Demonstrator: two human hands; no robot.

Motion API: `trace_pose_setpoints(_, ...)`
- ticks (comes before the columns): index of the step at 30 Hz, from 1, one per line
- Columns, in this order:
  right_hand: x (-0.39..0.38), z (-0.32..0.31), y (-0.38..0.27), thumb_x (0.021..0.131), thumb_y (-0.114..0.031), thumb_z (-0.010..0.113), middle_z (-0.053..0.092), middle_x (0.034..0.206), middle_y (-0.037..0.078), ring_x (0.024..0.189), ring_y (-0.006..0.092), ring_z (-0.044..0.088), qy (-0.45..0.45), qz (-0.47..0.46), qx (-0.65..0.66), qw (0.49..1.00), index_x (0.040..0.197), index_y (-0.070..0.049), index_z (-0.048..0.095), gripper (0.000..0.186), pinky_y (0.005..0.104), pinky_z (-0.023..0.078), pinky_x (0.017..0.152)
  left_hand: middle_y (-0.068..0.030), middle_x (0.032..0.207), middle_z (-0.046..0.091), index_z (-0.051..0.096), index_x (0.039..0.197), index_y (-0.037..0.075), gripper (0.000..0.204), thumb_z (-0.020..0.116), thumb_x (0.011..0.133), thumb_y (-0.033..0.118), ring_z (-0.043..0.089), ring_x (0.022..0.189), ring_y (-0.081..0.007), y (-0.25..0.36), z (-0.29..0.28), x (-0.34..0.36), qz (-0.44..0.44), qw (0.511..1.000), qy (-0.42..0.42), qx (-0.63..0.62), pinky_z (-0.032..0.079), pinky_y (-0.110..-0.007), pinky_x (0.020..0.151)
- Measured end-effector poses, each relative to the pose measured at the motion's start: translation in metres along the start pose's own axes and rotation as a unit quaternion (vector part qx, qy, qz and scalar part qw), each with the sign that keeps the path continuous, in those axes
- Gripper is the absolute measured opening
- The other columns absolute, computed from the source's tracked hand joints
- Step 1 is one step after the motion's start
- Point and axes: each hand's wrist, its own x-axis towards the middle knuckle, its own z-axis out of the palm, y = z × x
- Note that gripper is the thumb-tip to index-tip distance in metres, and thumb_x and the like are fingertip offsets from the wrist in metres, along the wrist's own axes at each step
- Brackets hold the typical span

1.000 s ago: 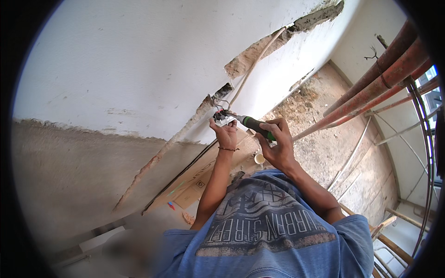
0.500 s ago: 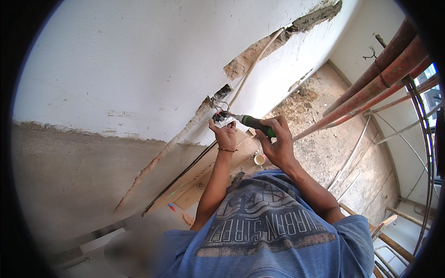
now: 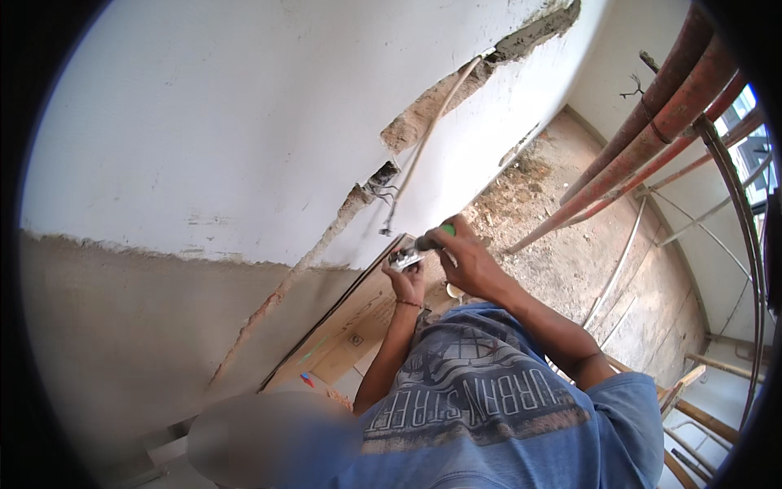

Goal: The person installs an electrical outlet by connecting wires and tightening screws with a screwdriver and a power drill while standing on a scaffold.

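Observation:
My left hand (image 3: 406,285) is closed around a small white electrical socket or switch module (image 3: 405,259), holding it above the cardboard. Fingers of my right hand (image 3: 476,265) wrap the handle of a green and black screwdriver (image 3: 437,236). Its tip meets or nearly meets the module; motion blur hides the exact contact. Beyond my hands, thin grey wires (image 3: 379,189) come out of a chiselled hole (image 3: 383,174) in the white wall (image 3: 204,122). A pale cable or conduit (image 3: 432,130) runs down the wall, and its dark end hangs loose, apart from the module.
Flattened cardboard (image 3: 342,330) lies below my left arm, with a pale cup (image 3: 454,291) near my right wrist. Red-brown metal pipes (image 3: 643,122) slant across the right side. Rubble (image 3: 521,191) covers the floor along the wall, and wooden poles (image 3: 700,416) stand at lower right.
Both hands have drawn back from the wall toward my body, carrying the module and screwdriver. The module was beside the wires; they now hang away from it.

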Motion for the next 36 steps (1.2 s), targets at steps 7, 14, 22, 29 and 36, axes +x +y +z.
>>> trace_pose_setpoints(7, -0.038, 0.021, 0.015, 0.083, -0.009, 0.063, 0.05, 0.107, 0.021, 0.096, 0.0391, 0.056, -0.05, 0.079, 0.033, 0.995, 0.118, -0.005, 0.053, 0.037, 0.0432, 0.047, 0.082, -0.0055, 0.11, 0.059, 0.056, 0.118, 0.013, 0.052, 0.05, 0.091, 0.058, 0.057, 0.099, -0.0203, 0.015, -0.044, -0.03, 0.04, 0.995, 0.088, -0.001, 0.051, -0.035, 0.08)
trace_pose_setpoints(14, -0.027, 0.016, 0.034, 0.086, -0.022, 0.069, 0.065, 0.099, 0.021, 0.088, 0.0376, 0.063, -0.118, 0.071, 0.036, 0.99, 0.112, -0.001, 0.064, 0.034, 0.0382, 0.051, 0.079, -0.0075, 0.111, 0.06, 0.056, 0.115, 0.01, 0.052, 0.048, 0.093, 0.056, 0.06, 0.096, -0.0236, 0.013, -0.06, -0.068, 0.097, 0.99, 0.095, 0.02, 0.051, -0.036, 0.082)
trace_pose_setpoints(22, -0.013, -0.019, 0.046, 0.089, -0.023, 0.066, 0.067, 0.094, 0.013, 0.081, 0.0224, 0.065, -0.176, 0.167, 0.232, 0.942, 0.106, -0.003, 0.068, 0.027, 0.0349, 0.052, 0.069, -0.0053, 0.104, 0.062, 0.057, 0.112, 0.013, 0.047, 0.046, 0.094, 0.055, 0.059, 0.098, -0.0233, 0.008, -0.056, -0.094, 0.198, 0.971, 0.129, -0.028, 0.049, -0.039, 0.082)
trace_pose_setpoints(29, -0.015, -0.069, 0.085, 0.077, -0.037, 0.077, 0.061, 0.078, 0.012, 0.067, 0.0191, 0.06, -0.336, 0.125, 0.483, 0.799, 0.125, 0.0, 0.051, 0.065, 0.0304, 0.047, 0.058, -0.0151, 0.125, 0.059, 0.054, 0.128, 0.01, 0.059, 0.043, 0.094, 0.057, 0.059, 0.109, -0.0266, 0.003, -0.005, -0.156, 0.165, 0.97, 0.035, -0.175, 0.051, -0.042, 0.082)
trace_pose_setpoints(36, -0.027, -0.053, 0.095, 0.085, -0.008, 0.065, 0.059, 0.07, 0.005, 0.059, 0.0104, 0.057, -0.525, 0.193, 0.391, 0.731, 0.102, -0.001, 0.058, 0.019, 0.0239, 0.044, 0.053, -0.018, 0.13, 0.054, 0.044, 0.139, 0.016, 0.062, 0.038, 0.094, 0.057, 0.059, 0.105, -0.031, -0.031, 0.015, -0.225, 0.248, 0.948, -0.012, -0.197, 0.051, -0.044, 0.082)
